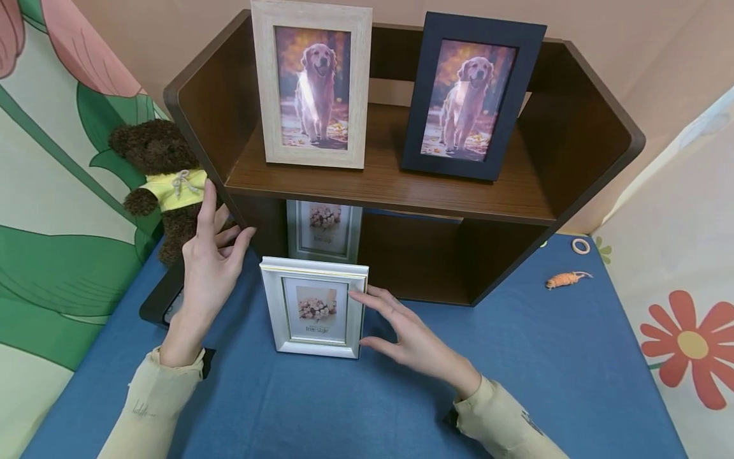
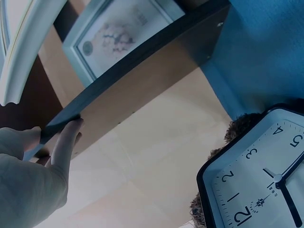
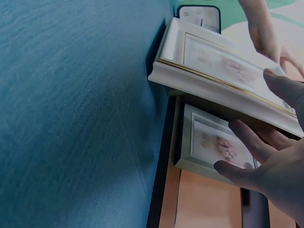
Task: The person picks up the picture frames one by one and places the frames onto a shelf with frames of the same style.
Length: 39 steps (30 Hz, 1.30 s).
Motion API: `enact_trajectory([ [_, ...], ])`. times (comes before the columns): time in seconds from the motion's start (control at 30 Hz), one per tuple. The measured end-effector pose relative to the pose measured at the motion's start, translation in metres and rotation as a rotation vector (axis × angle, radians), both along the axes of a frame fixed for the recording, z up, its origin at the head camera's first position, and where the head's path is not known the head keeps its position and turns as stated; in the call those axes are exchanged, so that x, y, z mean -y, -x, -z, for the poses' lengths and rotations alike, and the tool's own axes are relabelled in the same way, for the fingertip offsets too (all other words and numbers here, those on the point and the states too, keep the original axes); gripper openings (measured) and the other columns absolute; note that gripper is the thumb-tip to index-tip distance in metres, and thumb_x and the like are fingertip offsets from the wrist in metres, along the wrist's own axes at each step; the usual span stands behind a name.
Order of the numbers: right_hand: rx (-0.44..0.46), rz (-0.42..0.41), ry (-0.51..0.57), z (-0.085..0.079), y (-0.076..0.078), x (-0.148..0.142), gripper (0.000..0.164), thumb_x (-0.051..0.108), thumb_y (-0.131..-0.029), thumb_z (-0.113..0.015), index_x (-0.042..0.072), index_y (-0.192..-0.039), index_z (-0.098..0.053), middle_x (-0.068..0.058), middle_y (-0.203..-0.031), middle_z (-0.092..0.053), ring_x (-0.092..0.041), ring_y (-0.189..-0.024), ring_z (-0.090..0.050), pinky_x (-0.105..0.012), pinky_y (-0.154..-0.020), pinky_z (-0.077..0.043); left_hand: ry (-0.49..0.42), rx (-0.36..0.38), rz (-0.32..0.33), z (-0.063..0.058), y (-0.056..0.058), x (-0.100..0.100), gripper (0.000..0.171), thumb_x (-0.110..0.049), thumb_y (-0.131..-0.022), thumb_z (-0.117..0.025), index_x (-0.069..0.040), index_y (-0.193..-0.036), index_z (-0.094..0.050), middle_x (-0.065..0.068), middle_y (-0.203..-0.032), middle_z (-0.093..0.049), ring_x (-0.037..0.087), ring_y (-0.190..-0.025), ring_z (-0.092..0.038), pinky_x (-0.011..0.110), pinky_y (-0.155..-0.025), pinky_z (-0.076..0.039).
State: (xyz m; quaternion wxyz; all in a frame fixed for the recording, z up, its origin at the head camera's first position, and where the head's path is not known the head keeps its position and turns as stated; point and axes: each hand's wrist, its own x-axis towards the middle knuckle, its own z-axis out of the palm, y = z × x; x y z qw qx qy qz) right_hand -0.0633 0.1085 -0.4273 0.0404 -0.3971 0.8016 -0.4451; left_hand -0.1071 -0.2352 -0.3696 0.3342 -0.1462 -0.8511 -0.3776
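My left hand (image 1: 209,268) grips the front edge of the dark brown shelf's left side panel (image 1: 201,118), thumb on one face and fingers on the other, as the left wrist view also shows. A white picture frame (image 1: 272,306) stands upright on the blue cloth before the shelf, with a flower picture in it. Beside its right edge, my right hand (image 1: 418,341) is spread with fingers fairly straight, index fingertip right at the border. Behind it, a grey-green frame (image 1: 292,229) stands in the lower compartment, partly hidden.
On the upper shelf stand a pale wood frame (image 1: 312,156) and a dark blue frame (image 1: 450,167). Left of the shelf are a brown teddy bear (image 1: 178,191) and a black-rimmed clock (image 2: 256,190). A ring (image 1: 580,246) and a small orange toy (image 1: 564,279) lie at right.
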Motion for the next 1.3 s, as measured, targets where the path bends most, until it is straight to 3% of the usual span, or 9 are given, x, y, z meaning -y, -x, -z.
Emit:
enact_trajectory([
  [0.23,0.025,-0.012,0.018,0.002,0.002,0.004,0.081,0.003,-0.095,-0.083,0.017,-0.163,-0.043,-0.009,-0.157,-0.053,-0.025,-0.128,-0.066,-0.049,-0.105,-0.056,-0.007,-0.002,-0.002,0.001,0.0,0.0,0.088,0.013,-0.098,-0.071,0.001,-0.169,-0.02,0.03,-0.149,-0.057,0.056,-0.102,-0.072,0.001,-0.085,-0.044],
  [0.43,0.013,-0.014,0.056,0.004,0.004,0.007,0.079,-0.002,-0.092,-0.084,0.013,-0.16,-0.047,-0.014,-0.151,-0.057,-0.029,-0.124,-0.069,-0.048,-0.098,-0.06,0.017,-0.007,0.002,-0.001,-0.001,0.001,0.092,0.014,-0.096,-0.073,0.0,-0.169,-0.019,0.032,-0.149,-0.056,0.055,-0.102,-0.072,0.0,-0.085,-0.043],
  [0.7,-0.022,0.003,0.026,0.006,0.007,0.011,0.079,-0.001,-0.091,-0.086,0.015,-0.159,-0.049,-0.013,-0.146,-0.062,-0.026,-0.118,-0.071,-0.045,-0.095,-0.061,0.019,-0.006,0.007,0.0,0.001,0.002,0.091,0.012,-0.097,-0.073,-0.001,-0.169,-0.019,0.034,-0.148,-0.055,0.055,-0.101,-0.072,0.0,-0.084,-0.043],
  [0.9,-0.098,0.066,0.003,0.008,0.007,0.015,0.077,0.004,-0.088,-0.09,0.016,-0.155,-0.054,-0.013,-0.143,-0.066,-0.023,-0.107,-0.076,-0.04,-0.091,-0.063,0.012,-0.011,0.011,-0.001,0.001,0.001,0.091,0.012,-0.097,-0.072,0.0,-0.169,-0.019,0.031,-0.15,-0.055,0.055,-0.1,-0.073,0.0,-0.084,-0.044],
  [1.07,-0.165,0.125,-0.006,0.011,0.005,0.018,0.072,0.003,-0.088,-0.09,0.017,-0.151,-0.059,-0.013,-0.142,-0.069,-0.019,-0.098,-0.079,-0.047,-0.096,-0.061,0.002,-0.005,0.012,0.0,0.0,0.001,0.089,0.012,-0.098,-0.072,0.001,-0.169,-0.019,0.029,-0.151,-0.055,0.055,-0.101,-0.072,0.0,-0.084,-0.044],
  [1.3,-0.151,0.171,0.007,0.013,0.002,0.02,0.068,0.001,-0.088,-0.089,0.018,-0.149,-0.062,-0.013,-0.14,-0.07,-0.019,-0.096,-0.08,-0.044,-0.089,-0.064,0.001,-0.002,0.004,0.002,0.0,0.001,0.09,0.013,-0.097,-0.072,0.0,-0.169,-0.019,0.031,-0.15,-0.055,0.055,-0.102,-0.072,0.0,-0.085,-0.044],
])
